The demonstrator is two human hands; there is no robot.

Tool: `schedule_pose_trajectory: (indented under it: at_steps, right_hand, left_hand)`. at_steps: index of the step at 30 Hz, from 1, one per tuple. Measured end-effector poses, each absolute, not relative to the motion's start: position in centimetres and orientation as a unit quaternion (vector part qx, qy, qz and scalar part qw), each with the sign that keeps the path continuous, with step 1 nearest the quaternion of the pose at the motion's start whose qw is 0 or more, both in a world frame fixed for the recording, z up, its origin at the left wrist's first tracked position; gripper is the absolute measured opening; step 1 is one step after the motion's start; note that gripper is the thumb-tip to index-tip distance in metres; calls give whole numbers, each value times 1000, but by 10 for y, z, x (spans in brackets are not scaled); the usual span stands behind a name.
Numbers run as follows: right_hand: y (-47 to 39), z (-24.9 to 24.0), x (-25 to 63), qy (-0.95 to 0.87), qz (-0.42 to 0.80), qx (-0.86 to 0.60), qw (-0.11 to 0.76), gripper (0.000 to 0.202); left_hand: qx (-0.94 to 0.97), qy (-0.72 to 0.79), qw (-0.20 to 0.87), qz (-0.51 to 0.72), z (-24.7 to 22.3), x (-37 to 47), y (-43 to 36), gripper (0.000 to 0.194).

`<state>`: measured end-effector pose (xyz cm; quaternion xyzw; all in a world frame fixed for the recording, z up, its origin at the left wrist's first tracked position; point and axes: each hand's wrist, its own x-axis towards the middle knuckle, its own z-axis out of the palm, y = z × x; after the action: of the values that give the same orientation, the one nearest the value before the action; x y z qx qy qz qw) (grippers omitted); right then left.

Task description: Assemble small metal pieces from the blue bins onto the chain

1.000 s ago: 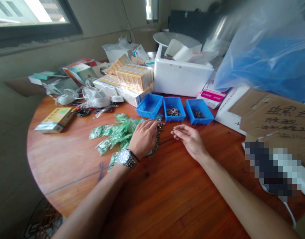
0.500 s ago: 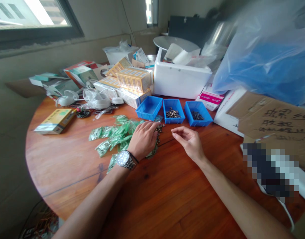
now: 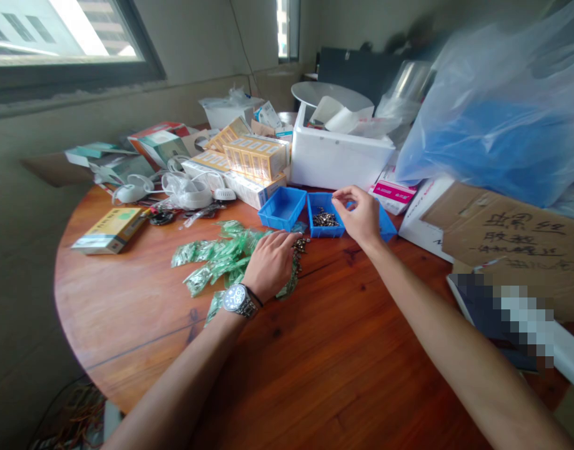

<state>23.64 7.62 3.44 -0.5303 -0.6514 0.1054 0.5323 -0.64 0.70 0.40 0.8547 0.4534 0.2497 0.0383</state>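
My left hand (image 3: 268, 265), with a watch (image 3: 238, 300) at its wrist, lies palm down over small green plastic packets (image 3: 230, 256), fingers stretched forward. By its fingertips is a loose heap of small metal screws (image 3: 298, 251). Above the right side of the middle blue bin (image 3: 325, 232) hovers my right hand (image 3: 359, 215), its thumb and index finger pinched together. Whatever sits in that pinch is too small to make out. Screws (image 3: 324, 217) lie in the middle bin. My right hand and wrist mostly cover the right blue bin (image 3: 387, 226).
A third blue bin (image 3: 281, 209) stands left of the others. Behind are yellow-and-white boxes (image 3: 256, 156) and a white foam box (image 3: 340, 156). A yellow box (image 3: 109, 231) and white devices (image 3: 193, 190) lie left. A cardboard box (image 3: 511, 231) and a plastic bag (image 3: 493, 125) stand right.
My right hand has moved away from me, from the bare tabletop to above the bins, still pinched. My left hand stays over the packets. The view has shifted slightly.
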Motion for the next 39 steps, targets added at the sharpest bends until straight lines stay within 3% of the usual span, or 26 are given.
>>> schedule_pose_trajectory:
  at_steps: [7,13,19,25,29,32,39]
  right_hand:
    - [40,4,227,-697,91,-539,465,11]
    - [25,-22,209,-757,131,-566,299,22]
    - [35,-27,198,-755,94,-594,259,20]
    - [27,-31,198,-752,116,-569,311,4]
    - [13,-31,204,-699,261,-515,423,3]
    - [-1,-29,210,-627,375,-493,472,14]
    - [-28,-15,217,-546,473,-469,508,28]
  left_hand:
    - [854,453,33,253,3,-6,7,42]
    - [855,449,28,257,1,-5,7,42]
    - [856,448,29,256,3,-4,6,40]
    - [856,452,30,251,4,-4,5,37]
    - [857,451,37,246,7,-3,4,36]
    - [857,450,41,246,8,-2,4,36]
    - [860,446,35,244,4,-3,5,37]
